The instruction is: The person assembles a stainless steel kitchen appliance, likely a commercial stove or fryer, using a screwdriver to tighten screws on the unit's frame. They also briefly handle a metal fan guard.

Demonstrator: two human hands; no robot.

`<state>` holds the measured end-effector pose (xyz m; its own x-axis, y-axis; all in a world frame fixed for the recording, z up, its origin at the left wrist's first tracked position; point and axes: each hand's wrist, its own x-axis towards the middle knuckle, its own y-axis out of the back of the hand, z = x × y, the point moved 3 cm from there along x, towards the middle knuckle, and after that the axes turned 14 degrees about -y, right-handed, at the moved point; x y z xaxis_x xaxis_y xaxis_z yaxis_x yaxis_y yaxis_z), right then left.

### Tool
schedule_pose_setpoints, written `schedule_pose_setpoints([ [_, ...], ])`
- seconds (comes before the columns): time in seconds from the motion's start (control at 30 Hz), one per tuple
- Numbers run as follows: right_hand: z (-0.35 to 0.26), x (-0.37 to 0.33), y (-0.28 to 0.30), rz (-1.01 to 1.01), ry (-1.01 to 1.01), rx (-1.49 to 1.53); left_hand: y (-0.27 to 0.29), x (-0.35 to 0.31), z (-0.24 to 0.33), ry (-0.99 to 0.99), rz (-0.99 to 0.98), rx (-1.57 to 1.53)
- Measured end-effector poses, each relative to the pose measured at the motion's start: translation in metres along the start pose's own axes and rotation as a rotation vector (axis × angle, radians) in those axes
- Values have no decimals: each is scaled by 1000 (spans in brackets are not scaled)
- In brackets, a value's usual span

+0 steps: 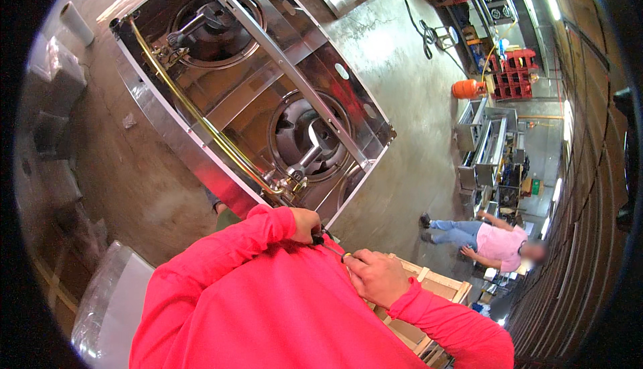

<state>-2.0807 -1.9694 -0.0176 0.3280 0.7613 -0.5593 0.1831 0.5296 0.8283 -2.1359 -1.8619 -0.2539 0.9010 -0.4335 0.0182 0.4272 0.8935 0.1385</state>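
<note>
The right hand (380, 278) is closed around a thin metal-shafted tool with a yellow-tipped handle (347, 257), its shaft pointing toward the left hand (306, 224), which grips a small black part (317, 239) beside the rectangular, two-burner steel stove body (284, 66).

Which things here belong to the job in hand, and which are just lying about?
Likely the job:
thin tool, in the right hand
small dark part, in the left hand
metal frame with burners and brass-coloured pipe

Apparently lying about:
orange cylinder
red crates
wooden crate
</note>
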Motion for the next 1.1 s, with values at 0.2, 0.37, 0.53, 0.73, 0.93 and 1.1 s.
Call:
schedule_pose_setpoints([
  [0.2, -1, -6, -1, 56, 8, -9, 3, -5, 9, 19, 18, -33],
  [0.37, 1, -11, 4, 57, -33, 2, 6, -8, 14, 87, 76, -13],
  [0.53, 17, -21, 16, 127, -197, 248, 7, -8, 18, 117, 71, 31],
  [0.73, 31, -42, -1, 348, -424, 589, 2, -5, 9, -3, 30, 3],
  [0.93, 33, -58, -39, 614, -559, 804, 7, -3, 14, 36, 16, 22],
  [1.1, 7, -65, -76, 725, -622, 929, -3, -2, 41, 295, 169, 272],
])
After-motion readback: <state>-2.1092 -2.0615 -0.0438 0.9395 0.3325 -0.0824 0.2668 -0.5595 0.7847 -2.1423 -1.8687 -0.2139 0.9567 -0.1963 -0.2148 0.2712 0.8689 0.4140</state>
